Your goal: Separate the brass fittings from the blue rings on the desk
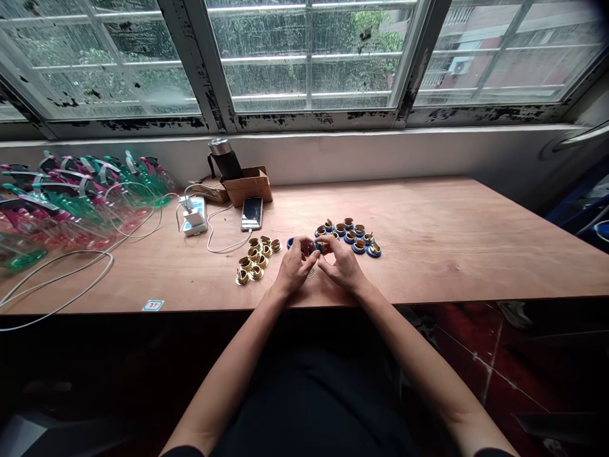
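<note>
My left hand (294, 265) and my right hand (343, 263) meet over the wooden table (451, 241), fingers pinched together on a small gold piece with a blue ring (320, 246). A cluster of several plain gold pieces (254, 259) lies just left of my left hand. Several gold pieces seated in blue rings (352, 235) lie behind my right hand. A single blue ring (290, 242) lies by my left fingers. Something small and faint rests on the table between my wrists.
A phone (252, 212) on a white cable, a white charger (194, 216), a cardboard box (247, 184) and a dark flask (223, 158) stand at the back. Red and green clear plastic items (71, 197) pile at the far left. A small sticker (153, 305) marks the front edge.
</note>
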Demonstrator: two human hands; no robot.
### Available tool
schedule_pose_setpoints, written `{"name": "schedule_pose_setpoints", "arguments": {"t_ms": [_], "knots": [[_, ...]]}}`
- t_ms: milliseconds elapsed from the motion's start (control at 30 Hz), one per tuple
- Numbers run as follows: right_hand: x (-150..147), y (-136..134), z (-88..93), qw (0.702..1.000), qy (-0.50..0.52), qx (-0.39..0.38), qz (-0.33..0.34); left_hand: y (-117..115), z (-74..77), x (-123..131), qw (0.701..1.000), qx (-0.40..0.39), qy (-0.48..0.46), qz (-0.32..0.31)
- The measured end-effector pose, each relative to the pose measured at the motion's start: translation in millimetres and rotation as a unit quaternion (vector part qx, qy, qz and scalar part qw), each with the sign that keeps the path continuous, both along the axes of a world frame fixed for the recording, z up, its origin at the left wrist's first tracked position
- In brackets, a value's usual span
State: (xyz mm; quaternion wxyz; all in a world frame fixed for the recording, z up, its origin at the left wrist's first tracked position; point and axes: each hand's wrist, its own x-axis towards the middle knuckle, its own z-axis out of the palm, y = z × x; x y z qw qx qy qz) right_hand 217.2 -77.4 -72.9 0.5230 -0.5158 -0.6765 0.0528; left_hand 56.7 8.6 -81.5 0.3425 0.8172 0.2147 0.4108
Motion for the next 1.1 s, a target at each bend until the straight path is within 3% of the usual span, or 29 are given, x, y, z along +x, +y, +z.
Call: {"name": "schedule_pose_setpoints", "arguments": {"t_ms": [333,1100], "knots": [[-4,-3,5.4,0.999,-0.032,0.021,0.001,2,-7.3,1,1.0,0.002,0.014,0.0],[-5,-3,3.7,0.999,0.031,-0.004,0.032,-4,3.0,-3,0.999,0.029,0.019,-0.021]]}}
